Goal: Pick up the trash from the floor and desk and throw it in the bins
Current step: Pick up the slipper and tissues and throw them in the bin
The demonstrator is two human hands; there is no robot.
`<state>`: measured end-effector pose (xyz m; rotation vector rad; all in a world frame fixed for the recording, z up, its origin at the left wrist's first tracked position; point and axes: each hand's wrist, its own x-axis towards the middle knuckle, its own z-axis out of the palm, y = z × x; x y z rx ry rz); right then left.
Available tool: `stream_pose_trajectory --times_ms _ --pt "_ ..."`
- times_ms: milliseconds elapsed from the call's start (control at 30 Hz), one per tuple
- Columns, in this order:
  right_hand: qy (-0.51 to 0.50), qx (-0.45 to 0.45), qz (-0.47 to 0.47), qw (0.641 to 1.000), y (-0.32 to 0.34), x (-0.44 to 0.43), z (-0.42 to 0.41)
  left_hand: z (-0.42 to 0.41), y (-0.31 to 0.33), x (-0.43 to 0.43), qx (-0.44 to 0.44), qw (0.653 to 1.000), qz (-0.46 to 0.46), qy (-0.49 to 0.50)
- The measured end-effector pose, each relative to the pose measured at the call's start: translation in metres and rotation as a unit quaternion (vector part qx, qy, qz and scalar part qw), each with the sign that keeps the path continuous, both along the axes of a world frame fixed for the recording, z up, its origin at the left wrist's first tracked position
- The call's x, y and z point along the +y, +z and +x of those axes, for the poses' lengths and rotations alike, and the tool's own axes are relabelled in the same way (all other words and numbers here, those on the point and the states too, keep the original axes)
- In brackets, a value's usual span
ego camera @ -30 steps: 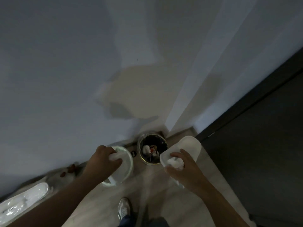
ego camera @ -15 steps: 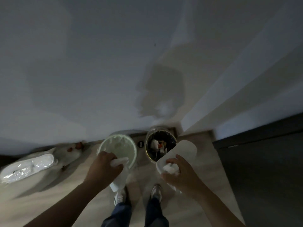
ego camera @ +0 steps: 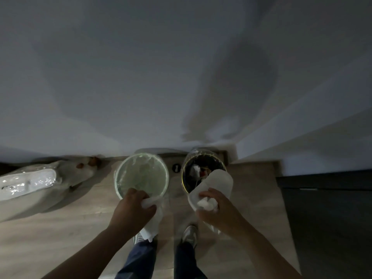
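Observation:
Two round bins stand on the floor against the wall. The pale green bin [ego camera: 120, 174] on the left has a clear liner. The dark bin [ego camera: 186, 168] on the right holds several scraps. My left hand [ego camera: 131, 208] grips a crumpled white tissue [ego camera: 154, 224] at the near rim of the green bin. My right hand [ego camera: 218, 208] holds a white oval container [ego camera: 217, 181] with a wad of white paper [ego camera: 204, 204] pinched against it; the container's far end overlaps the dark bin's mouth.
A white plastic-wrapped bundle [ego camera: 28, 182] lies on the floor at the left by the wall. A dark cabinet or door [ego camera: 326, 218] fills the right side. My two shoes [ego camera: 189, 235] stand on the wooden floor just behind the bins.
The view has swung so both bins sit straight ahead and closer. Both hands keep their hold on the tissue and the white container, now at the bins' near rims.

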<state>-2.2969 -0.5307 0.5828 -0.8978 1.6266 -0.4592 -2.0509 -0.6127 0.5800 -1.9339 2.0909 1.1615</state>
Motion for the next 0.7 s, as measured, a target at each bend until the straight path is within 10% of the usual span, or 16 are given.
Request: stream_pose_trajectory --times_ms 700 --pt "0.02 0.273 0.116 0.955 -0.313 -0.061 -0.058 -0.077 -0.268 -0.039 0.0 0.999 0.042 -0.031"
